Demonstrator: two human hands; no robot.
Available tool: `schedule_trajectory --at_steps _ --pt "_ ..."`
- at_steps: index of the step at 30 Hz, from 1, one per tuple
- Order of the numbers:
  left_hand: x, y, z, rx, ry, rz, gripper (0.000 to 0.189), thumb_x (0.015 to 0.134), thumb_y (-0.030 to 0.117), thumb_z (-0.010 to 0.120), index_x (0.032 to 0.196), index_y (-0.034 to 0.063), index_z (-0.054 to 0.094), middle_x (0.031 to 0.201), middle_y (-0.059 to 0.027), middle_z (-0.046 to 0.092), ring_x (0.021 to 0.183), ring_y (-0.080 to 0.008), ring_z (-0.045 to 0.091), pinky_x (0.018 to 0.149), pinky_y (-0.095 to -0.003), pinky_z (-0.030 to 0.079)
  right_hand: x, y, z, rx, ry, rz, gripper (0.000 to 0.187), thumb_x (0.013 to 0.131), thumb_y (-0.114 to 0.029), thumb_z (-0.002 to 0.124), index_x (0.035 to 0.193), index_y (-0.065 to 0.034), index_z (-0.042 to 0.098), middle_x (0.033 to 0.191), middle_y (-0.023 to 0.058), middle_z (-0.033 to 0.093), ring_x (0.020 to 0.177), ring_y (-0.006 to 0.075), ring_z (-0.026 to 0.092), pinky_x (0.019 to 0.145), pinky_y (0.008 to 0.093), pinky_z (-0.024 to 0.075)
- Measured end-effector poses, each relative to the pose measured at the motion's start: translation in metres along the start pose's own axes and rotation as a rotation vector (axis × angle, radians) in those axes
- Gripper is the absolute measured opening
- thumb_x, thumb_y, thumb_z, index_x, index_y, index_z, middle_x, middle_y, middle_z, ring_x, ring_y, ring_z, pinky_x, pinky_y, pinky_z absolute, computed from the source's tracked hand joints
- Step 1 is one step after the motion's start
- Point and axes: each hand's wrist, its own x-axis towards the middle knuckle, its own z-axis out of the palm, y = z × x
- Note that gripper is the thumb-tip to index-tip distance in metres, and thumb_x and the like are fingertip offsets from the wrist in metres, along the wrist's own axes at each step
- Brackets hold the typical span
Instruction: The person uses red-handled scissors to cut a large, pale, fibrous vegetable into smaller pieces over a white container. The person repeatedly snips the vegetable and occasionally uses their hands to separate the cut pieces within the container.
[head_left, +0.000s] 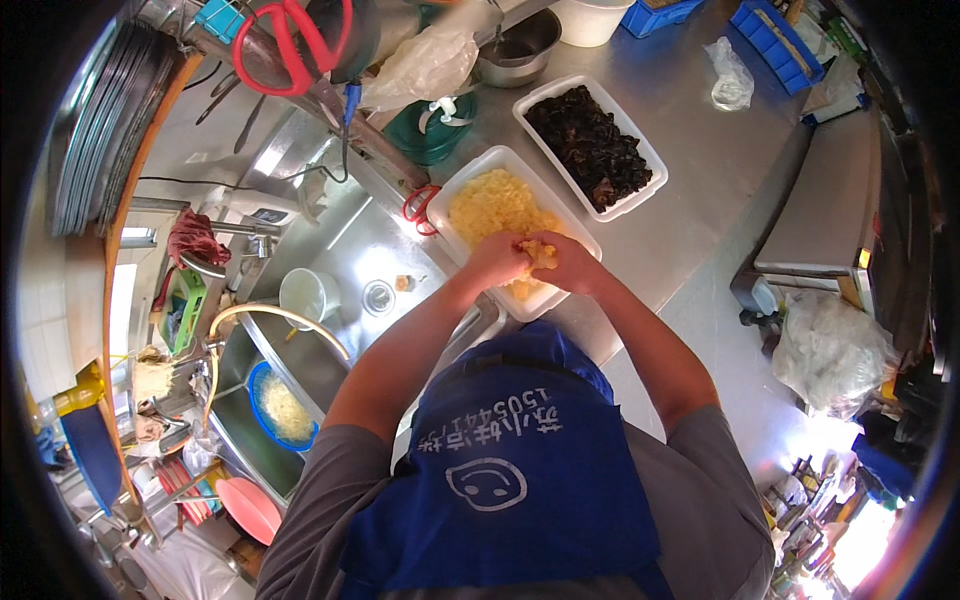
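Observation:
My left hand (496, 259) and my right hand (571, 264) meet over the near half of a white plastic tray (583, 238). Between them they grip a yellow clump (540, 255) of frilly food that looks like snow fungus. A heap of the same yellow food (499, 201) fills the tray's far half, and smaller bits lie beneath my hands. To the right, a second white tray (654, 166) holds dark pieces (589, 142) resembling wood ear fungus. Red-handled scissors (421, 210) rest against the left side of the first tray, their blades hidden.
On my left is a steel sink (337, 240) with a translucent bucket (309, 296) and a curved hose (277, 311). A blue basin (259, 386) of pale shreds sits in the lower basin. Large red-handled scissors (296, 45) hang overhead. A steel bowl (521, 52) stands beyond the trays.

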Motion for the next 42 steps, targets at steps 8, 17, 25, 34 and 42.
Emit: schedule_trajectory --at_steps 8,17,25,34,42 --pt "-0.007 -0.006 -0.014 -0.368 -0.133 0.000 0.023 0.075 0.021 0.068 0.087 0.0012 0.069 0.066 -0.0081 0.063 0.064 -0.0134 0.060 0.058 -0.0320 0.048 0.009 -0.008 -0.007 0.186 -0.042 0.201 0.034 0.082 -0.016 0.074 0.112 -0.0046 0.060 0.101 0.0035 0.065 0.097 0.0131 0.062 0.083 0.0297 0.0509" --pt "-0.012 -0.016 -0.001 0.013 0.036 0.273 0.019 0.078 0.017 0.071 0.089 0.0027 0.065 0.065 -0.0034 0.059 0.062 -0.0168 0.060 0.057 -0.0335 0.049 0.018 0.009 -0.004 0.538 0.374 0.193 0.040 0.085 -0.018 0.070 0.121 -0.0042 0.060 0.104 0.0118 0.066 0.096 0.0193 0.063 0.084 0.0339 0.0505" --pt "-0.034 0.012 -0.019 -0.277 0.273 0.316 0.063 0.072 0.014 0.079 0.125 0.0037 0.047 0.112 -0.0136 0.059 0.101 -0.0235 0.062 0.088 -0.0343 0.050 -0.003 -0.038 -0.010 0.068 0.279 0.100 0.058 0.083 -0.019 0.073 0.136 -0.0067 0.054 0.119 0.0142 0.064 0.114 0.0235 0.058 0.095 0.0345 0.0468" --pt "-0.044 0.029 -0.029 -0.065 0.278 0.541 0.050 0.073 0.007 0.077 0.117 0.0021 0.054 0.117 -0.0129 0.056 0.117 -0.0224 0.053 0.095 -0.0328 0.046 -0.001 -0.036 -0.001 0.582 0.085 0.184 0.050 0.085 -0.020 0.074 0.129 -0.0027 0.059 0.111 0.0065 0.064 0.099 0.0158 0.058 0.091 0.0309 0.0469" --pt "-0.036 0.019 -0.016 -0.656 0.271 0.232 0.037 0.085 0.003 0.069 0.120 0.0021 0.057 0.096 -0.0037 0.063 0.091 -0.0132 0.061 0.083 -0.0253 0.050 -0.008 -0.020 0.010 0.629 0.175 0.107 0.047 0.082 -0.017 0.077 0.123 -0.0013 0.059 0.107 0.0047 0.064 0.094 0.0135 0.059 0.085 0.0271 0.0493"
